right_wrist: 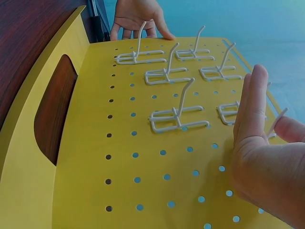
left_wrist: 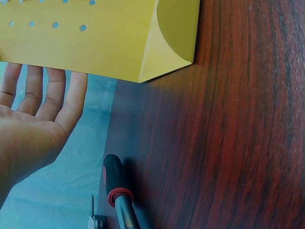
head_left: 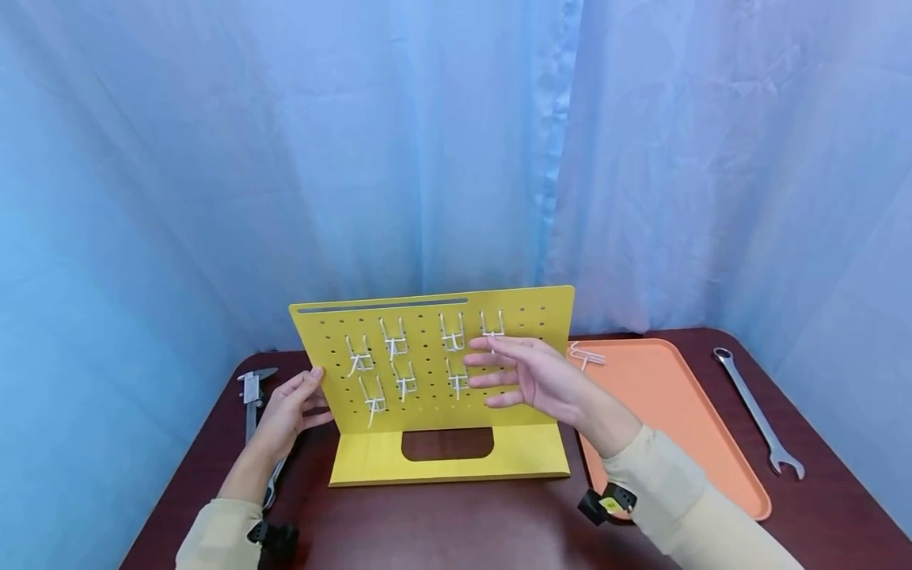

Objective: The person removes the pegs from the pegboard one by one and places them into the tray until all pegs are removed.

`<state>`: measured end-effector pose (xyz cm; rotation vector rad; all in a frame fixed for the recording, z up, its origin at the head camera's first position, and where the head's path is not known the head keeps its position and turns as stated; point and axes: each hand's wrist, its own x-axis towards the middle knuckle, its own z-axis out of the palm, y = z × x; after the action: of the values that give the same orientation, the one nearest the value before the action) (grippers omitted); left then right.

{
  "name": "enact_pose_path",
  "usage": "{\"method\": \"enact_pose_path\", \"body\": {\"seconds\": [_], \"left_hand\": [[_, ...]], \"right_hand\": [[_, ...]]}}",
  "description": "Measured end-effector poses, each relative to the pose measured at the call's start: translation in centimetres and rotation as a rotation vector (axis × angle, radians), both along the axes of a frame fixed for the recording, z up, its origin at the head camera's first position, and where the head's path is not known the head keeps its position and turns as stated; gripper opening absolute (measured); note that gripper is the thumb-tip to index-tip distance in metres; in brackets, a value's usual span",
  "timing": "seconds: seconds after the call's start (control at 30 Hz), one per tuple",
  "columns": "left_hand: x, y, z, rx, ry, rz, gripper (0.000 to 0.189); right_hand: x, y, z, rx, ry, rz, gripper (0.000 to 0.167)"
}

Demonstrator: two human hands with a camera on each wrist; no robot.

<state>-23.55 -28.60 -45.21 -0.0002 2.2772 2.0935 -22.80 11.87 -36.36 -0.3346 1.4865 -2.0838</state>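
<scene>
A yellow pegboard [head_left: 427, 416] stands on its base, with several white wire hooks [head_left: 406, 381] hung in its holes. My left hand [head_left: 288, 412] holds the board's left edge, thumb at the front and the other fingers behind it. Over the board's right half is my right hand [head_left: 534, 376], its fingers extended and spread. In the right wrist view, this hand's thumb is close to the upper right hook [right_wrist: 280, 122]; whether they touch, I cannot tell. The hand partly hides that hook and another one [right_wrist: 228, 113].
On the right lies an orange tray [head_left: 670, 419] with a loose white hook [head_left: 587, 355] near its far left corner. Beyond it is a combination wrench [head_left: 758, 416]. A caliper [head_left: 251, 396] and a tool with a black-and-red handle [left_wrist: 116, 176] lie at the left.
</scene>
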Motion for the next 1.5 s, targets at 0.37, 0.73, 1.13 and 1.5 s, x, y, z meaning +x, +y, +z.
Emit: {"method": "enact_pose_path", "body": {"seconds": [0.37,0.73,1.13,1.5], "left_hand": [[0.5,-0.6,0.4,-0.017,0.015,-0.002,0.038],[0.7,-0.5,0.2,-0.024,0.013,-0.002,0.038],[0.5,-0.1,0.2,-0.008,0.015,-0.015,0.039],[0.4,0.0,0.4,-0.012,0.016,-0.027,0.039]], "right_hand": [[0.1,-0.7,0.6,0.016,0.021,0.029,0.05],[1.0,-0.3,0.7,0.015,0.03,0.059,0.056],[2.3,1.9,1.4,0.171,0.126,0.018,0.055],[2.7,6.4,2.2,0.217,0.325,-0.056,0.046]]}}
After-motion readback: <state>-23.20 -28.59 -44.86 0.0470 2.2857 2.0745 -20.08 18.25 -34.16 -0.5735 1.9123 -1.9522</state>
